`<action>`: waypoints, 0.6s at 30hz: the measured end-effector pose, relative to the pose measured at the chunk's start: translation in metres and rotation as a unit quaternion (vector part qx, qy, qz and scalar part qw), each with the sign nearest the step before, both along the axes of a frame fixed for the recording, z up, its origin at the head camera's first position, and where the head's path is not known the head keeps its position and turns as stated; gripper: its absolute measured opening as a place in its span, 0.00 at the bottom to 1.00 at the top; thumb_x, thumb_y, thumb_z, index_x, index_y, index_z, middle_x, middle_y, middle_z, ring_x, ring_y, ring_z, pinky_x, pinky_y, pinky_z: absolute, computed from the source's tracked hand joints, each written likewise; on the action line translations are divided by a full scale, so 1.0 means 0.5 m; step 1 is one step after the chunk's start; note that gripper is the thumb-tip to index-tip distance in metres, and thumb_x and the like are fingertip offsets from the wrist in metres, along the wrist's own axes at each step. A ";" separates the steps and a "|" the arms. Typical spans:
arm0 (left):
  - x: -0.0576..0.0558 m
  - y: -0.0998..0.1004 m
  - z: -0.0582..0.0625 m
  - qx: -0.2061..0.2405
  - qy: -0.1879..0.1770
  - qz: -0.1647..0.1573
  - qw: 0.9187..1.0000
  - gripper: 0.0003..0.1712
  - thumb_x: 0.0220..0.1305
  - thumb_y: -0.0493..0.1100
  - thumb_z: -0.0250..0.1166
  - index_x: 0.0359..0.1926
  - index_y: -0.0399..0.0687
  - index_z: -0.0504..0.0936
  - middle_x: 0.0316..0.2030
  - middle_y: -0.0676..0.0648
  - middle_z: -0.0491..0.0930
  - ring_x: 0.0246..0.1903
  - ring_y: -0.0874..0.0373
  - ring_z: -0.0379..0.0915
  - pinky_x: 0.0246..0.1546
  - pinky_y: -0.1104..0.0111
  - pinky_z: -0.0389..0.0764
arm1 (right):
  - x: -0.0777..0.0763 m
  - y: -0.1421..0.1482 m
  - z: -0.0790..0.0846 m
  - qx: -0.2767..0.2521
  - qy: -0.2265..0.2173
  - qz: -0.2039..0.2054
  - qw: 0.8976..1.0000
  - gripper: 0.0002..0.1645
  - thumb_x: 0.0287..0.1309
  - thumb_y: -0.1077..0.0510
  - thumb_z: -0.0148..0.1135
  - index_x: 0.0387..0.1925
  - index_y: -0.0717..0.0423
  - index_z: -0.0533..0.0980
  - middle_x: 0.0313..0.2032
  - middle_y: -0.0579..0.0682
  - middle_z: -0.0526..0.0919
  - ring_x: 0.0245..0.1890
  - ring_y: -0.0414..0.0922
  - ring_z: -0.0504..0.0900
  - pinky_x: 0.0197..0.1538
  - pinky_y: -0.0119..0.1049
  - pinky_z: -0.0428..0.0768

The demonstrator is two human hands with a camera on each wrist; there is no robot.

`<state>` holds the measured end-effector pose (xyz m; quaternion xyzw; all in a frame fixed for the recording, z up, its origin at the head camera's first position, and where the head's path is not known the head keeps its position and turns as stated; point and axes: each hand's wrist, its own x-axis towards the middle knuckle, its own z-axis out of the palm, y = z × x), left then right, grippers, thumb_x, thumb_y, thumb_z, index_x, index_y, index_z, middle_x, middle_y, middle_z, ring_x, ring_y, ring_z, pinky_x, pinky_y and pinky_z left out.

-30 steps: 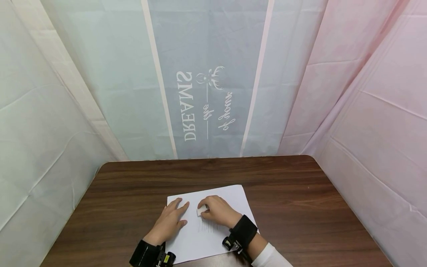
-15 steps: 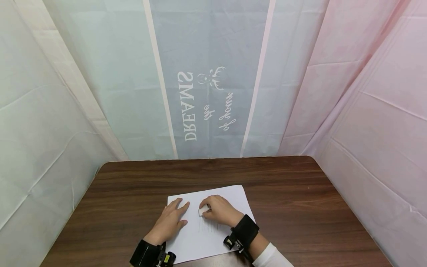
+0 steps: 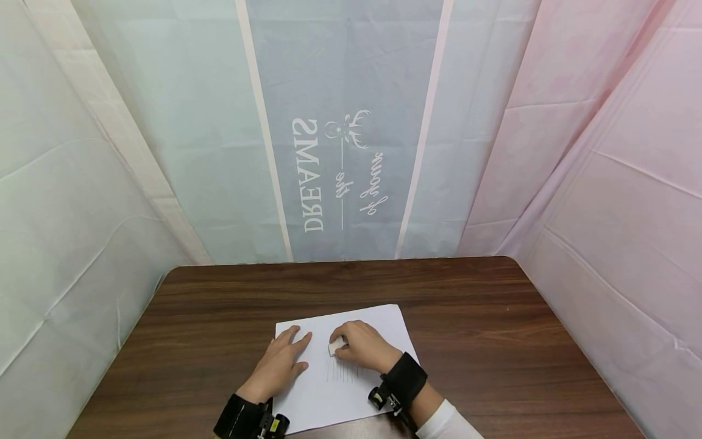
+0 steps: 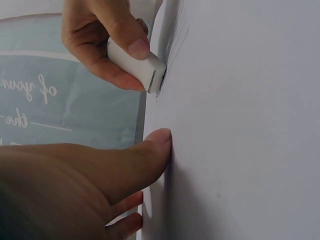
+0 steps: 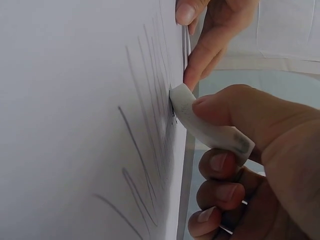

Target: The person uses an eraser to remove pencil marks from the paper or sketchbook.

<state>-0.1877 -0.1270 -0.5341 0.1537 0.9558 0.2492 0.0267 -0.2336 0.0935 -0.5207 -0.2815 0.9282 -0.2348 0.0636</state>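
Observation:
A white sheet of paper (image 3: 312, 405) lies on the table, marked with several thin dark pencil lines (image 5: 135, 127). My right hand (image 3: 364, 347) pinches a white eraser (image 5: 210, 127) between thumb and fingers. In the right wrist view the eraser looks bent, its end pressed against the paper at the lines, with dark crumbs beside it. The left wrist view shows the eraser's (image 4: 135, 62) blocky end on the paper too. My left hand (image 3: 276, 364) rests on the left part of the sheet, its fingers spread and straight, the thumb (image 4: 155, 150) lying on the paper.
The dark wooden table (image 3: 493, 341) extends around the sheet on both sides and behind it. Printed fabric (image 3: 351, 73) hangs behind the table's far edge, with pale cloth on both sides. A black strap with a small camera (image 3: 403, 378) sits on each wrist.
My right hand has shifted slightly to the right across the paper with the eraser in its grip. The left hand stays in place on the sheet.

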 end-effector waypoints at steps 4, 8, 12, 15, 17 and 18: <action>-0.001 0.000 -0.002 -0.004 0.003 -0.001 1.000 0.32 0.61 0.39 0.72 0.66 0.40 0.77 0.70 0.30 0.67 0.71 0.31 0.62 0.68 0.34 0.63 | 0.001 0.001 0.002 0.003 0.002 -0.002 1.000 0.12 0.57 0.57 0.73 0.44 0.48 0.88 0.45 0.44 0.90 0.43 0.36 0.83 0.50 0.36 0.82; -0.002 0.001 -0.004 -0.011 0.006 0.001 1.000 0.32 0.60 0.40 0.72 0.66 0.41 0.77 0.70 0.31 0.67 0.71 0.31 0.62 0.68 0.33 0.63 | 0.001 0.003 0.002 0.002 0.006 -0.003 1.000 0.12 0.56 0.58 0.73 0.43 0.49 0.88 0.45 0.45 0.90 0.42 0.36 0.83 0.49 0.34 0.82; -0.003 0.002 -0.005 -0.014 0.004 0.004 1.000 0.32 0.60 0.40 0.73 0.66 0.41 0.77 0.70 0.31 0.67 0.71 0.31 0.62 0.68 0.34 0.63 | 0.002 0.004 0.004 0.002 0.009 -0.003 1.000 0.12 0.55 0.58 0.72 0.43 0.49 0.88 0.45 0.45 0.90 0.46 0.38 0.85 0.51 0.36 0.83; -0.003 0.002 -0.005 -0.014 0.000 0.006 1.000 0.32 0.60 0.40 0.72 0.66 0.42 0.77 0.70 0.31 0.67 0.71 0.31 0.62 0.68 0.34 0.63 | 0.002 0.005 0.006 0.001 0.008 -0.005 1.000 0.12 0.55 0.59 0.72 0.42 0.49 0.88 0.45 0.45 0.90 0.46 0.40 0.85 0.51 0.37 0.83; -0.003 0.002 -0.004 -0.013 -0.001 0.006 1.000 0.32 0.60 0.40 0.72 0.66 0.42 0.77 0.70 0.31 0.67 0.71 0.31 0.62 0.68 0.33 0.63 | 0.002 0.006 0.007 0.001 0.008 -0.006 1.000 0.12 0.55 0.59 0.72 0.42 0.49 0.88 0.45 0.46 0.90 0.47 0.40 0.85 0.51 0.37 0.83; -0.003 0.002 -0.004 -0.013 0.000 0.006 1.000 0.32 0.60 0.40 0.72 0.66 0.42 0.77 0.70 0.31 0.67 0.71 0.31 0.62 0.68 0.33 0.63 | 0.002 0.007 0.007 0.001 0.008 -0.006 1.000 0.12 0.55 0.59 0.72 0.42 0.49 0.88 0.45 0.46 0.90 0.47 0.40 0.85 0.51 0.37 0.83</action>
